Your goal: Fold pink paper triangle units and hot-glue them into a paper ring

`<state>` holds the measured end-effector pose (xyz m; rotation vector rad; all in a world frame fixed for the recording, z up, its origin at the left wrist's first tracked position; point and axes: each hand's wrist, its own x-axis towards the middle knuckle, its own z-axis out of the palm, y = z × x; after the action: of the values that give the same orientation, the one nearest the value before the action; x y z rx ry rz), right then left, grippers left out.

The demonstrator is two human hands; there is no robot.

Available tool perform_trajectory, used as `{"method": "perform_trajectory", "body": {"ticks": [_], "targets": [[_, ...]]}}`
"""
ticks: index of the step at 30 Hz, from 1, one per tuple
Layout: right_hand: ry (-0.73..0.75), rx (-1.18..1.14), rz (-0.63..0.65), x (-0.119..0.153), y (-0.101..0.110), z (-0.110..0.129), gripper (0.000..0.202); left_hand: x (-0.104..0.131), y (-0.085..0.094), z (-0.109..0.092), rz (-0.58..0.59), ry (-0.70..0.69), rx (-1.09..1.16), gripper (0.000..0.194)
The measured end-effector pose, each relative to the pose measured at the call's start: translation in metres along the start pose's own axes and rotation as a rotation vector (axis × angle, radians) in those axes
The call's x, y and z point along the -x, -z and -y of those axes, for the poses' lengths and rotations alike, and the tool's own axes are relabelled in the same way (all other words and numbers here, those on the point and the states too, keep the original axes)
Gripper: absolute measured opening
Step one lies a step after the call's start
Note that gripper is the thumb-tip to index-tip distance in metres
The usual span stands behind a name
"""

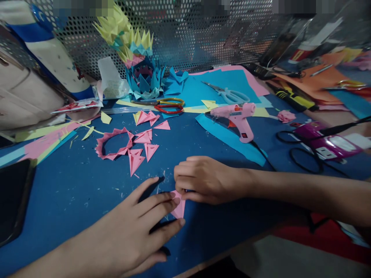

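A small piece of folded pink paper [179, 207] lies flat on the blue table near its front edge. My left hand [131, 224] rests beside it with fingers spread, two fingertips pressing on the paper's left side. Curled fingers of my right hand [207, 179] close on the paper's upper edge; the exact fingertip contact is hidden. Beyond my hands lie a ring of pink folded points [101, 154] and several loose pink folded triangles [135, 160].
A pink glue gun [236, 116] rests on a blue paper strip [226, 141]. Behind are red-and-yellow scissors [169, 105], light blue scissors [232, 94] and a blue-and-yellow paper model [145, 83]. A dark phone-like slab [14, 197] lies left; a cable coils by a purple packet [321, 141].
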<state>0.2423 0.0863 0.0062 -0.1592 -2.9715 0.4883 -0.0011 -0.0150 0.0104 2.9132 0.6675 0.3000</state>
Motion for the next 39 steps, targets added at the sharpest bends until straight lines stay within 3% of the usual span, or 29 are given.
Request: {"method": "perform_trajectory", "body": {"ticks": [10, 17, 39], "targets": [[-0.002, -0.031, 0.001, -0.0005, 0.0006, -0.0007, 0.021, 0.0005, -0.0064, 0.0024, -0.048, -0.030, -0.022, 0.041], [-0.007, -0.012, -0.008, 0.0001, -0.0012, 0.0001, 0.021, -0.0018, -0.0002, 0.0051, 0.077, -0.079, -0.089, 0.051], [-0.001, -0.001, -0.003, -0.0008, -0.0004, 0.0003, 0.022, -0.0025, 0.0008, 0.0037, 0.100, -0.072, -0.097, 0.050]]}}
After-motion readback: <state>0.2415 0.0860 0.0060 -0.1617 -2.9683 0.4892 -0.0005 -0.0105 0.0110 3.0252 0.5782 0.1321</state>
